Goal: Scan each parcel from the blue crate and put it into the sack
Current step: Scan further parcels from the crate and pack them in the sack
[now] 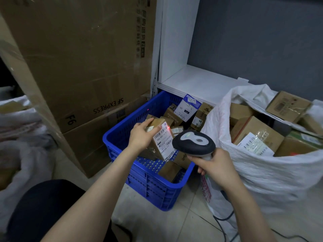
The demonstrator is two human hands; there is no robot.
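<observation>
Scanning step in hand. Right hand (216, 165) — fingers clamped on the scanner (194, 143) handle. Left hand (141, 135) fingers grip 1 parcel (162, 142), tilted above the blue crate (157, 189), red dot on its label. Next, judged — carry it right into the sack (262, 172).

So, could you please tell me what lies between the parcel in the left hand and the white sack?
In the head view, the barcode scanner, gripped by the right hand, lies between the parcel and the sack, above the blue crate.

We see the labelled brown parcel (163, 142) tilted above the blue crate (153, 189), scanner (194, 142) beside it, white sack (262, 172) nearly full.
</observation>
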